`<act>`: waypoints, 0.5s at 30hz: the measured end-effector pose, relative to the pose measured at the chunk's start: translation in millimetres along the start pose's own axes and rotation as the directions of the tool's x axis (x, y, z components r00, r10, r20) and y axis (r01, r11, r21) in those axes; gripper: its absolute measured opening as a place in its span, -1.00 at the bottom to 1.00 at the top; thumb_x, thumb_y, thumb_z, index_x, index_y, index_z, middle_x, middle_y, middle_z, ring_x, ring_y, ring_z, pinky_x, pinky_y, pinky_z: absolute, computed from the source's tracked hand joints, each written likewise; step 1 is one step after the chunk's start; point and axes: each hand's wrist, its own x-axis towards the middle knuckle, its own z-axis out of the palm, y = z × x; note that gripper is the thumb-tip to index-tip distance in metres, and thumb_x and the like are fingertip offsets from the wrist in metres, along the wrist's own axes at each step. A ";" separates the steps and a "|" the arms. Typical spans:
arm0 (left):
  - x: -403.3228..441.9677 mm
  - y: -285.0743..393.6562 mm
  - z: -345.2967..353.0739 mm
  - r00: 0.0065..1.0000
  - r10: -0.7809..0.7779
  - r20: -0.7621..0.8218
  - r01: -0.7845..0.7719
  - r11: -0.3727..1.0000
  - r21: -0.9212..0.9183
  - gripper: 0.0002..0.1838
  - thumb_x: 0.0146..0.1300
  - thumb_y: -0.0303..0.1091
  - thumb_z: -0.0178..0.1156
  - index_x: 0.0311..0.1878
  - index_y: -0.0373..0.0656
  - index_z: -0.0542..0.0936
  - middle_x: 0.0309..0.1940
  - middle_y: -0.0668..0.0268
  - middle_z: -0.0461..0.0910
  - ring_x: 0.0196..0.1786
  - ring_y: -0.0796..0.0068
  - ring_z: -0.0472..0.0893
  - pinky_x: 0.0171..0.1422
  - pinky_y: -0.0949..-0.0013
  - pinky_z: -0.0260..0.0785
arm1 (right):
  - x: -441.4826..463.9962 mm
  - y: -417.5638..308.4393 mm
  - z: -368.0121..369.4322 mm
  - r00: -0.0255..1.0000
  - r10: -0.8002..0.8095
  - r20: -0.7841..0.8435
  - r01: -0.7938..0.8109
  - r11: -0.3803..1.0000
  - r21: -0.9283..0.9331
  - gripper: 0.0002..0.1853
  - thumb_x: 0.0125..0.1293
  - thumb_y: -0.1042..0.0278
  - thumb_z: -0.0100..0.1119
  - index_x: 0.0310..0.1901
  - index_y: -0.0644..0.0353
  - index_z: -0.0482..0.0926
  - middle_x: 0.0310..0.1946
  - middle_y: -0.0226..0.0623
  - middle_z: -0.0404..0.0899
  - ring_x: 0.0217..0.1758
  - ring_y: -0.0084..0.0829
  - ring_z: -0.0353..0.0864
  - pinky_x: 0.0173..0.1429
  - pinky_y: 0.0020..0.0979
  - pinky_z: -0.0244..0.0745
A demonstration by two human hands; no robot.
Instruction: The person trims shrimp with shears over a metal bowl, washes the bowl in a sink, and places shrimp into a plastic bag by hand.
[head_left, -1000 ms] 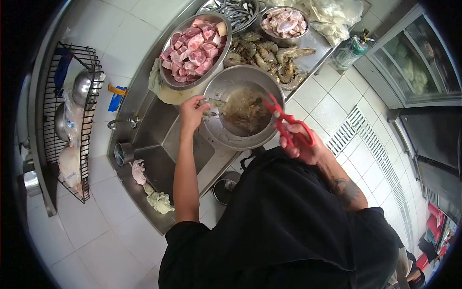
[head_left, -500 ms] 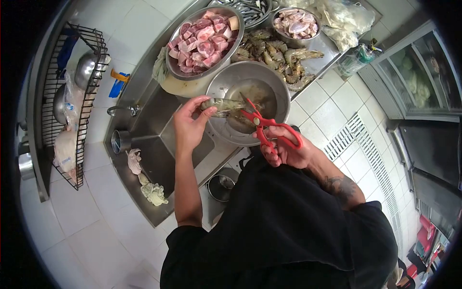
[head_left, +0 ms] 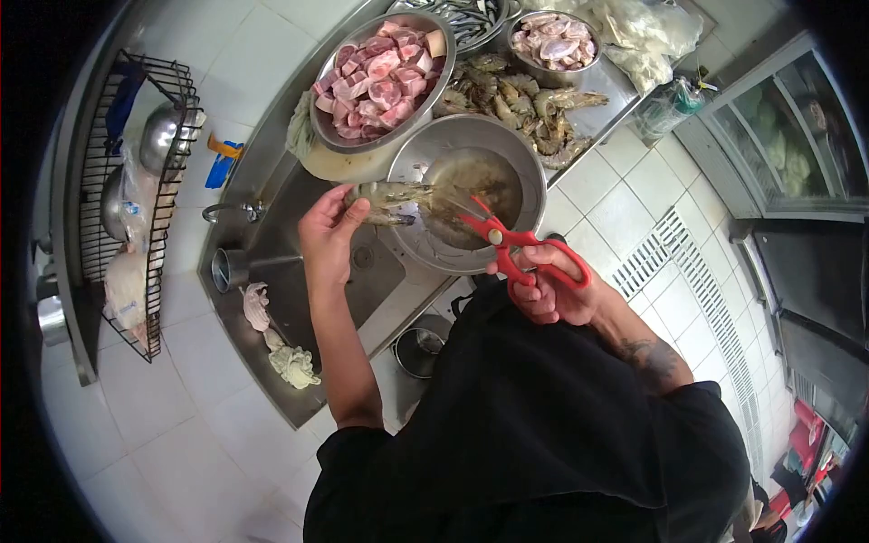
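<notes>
Between the thumb and fingers of my left hand [head_left: 328,233] is a raw grey shrimp [head_left: 391,193], held level over the left rim of a steel bowl [head_left: 405,154]. My right hand [head_left: 554,288] grips red-handled scissors [head_left: 509,240] by their loops. Their blades point up and left over the bowl, close to the shrimp's right end; whether they touch it I cannot tell. Cloudy brownish water [head_left: 475,181] with bits in it lies in the bowl. Behind the bowl, several whole shrimp [head_left: 520,100] are heaped on the steel counter.
A large bowl of cut meat [head_left: 385,77] stands at the back left, a smaller bowl of chicken pieces [head_left: 554,41] at the back right, and small fish [head_left: 462,20] behind. The sink [head_left: 281,299] is on the left, below a wire rack [head_left: 136,199].
My left hand has moved left with the shrimp. My right hand has drawn right and slightly down with the scissors, widening the gap between the hands.
</notes>
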 end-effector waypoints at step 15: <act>28.9 4.0 55.6 0.985 -0.057 0.161 0.037 0.992 0.124 -0.64 0.15 -0.54 0.36 0.01 -0.43 0.57 -0.18 0.22 0.66 -0.18 0.60 0.58 -0.06 0.53 0.43 | -8.8 0.2 -28.9 0.979 -0.044 -0.199 0.045 0.999 0.002 -0.57 0.37 0.03 0.18 -0.02 0.29 0.46 -0.69 -0.59 0.26 -0.77 -0.73 0.21 -0.74 -0.66 0.05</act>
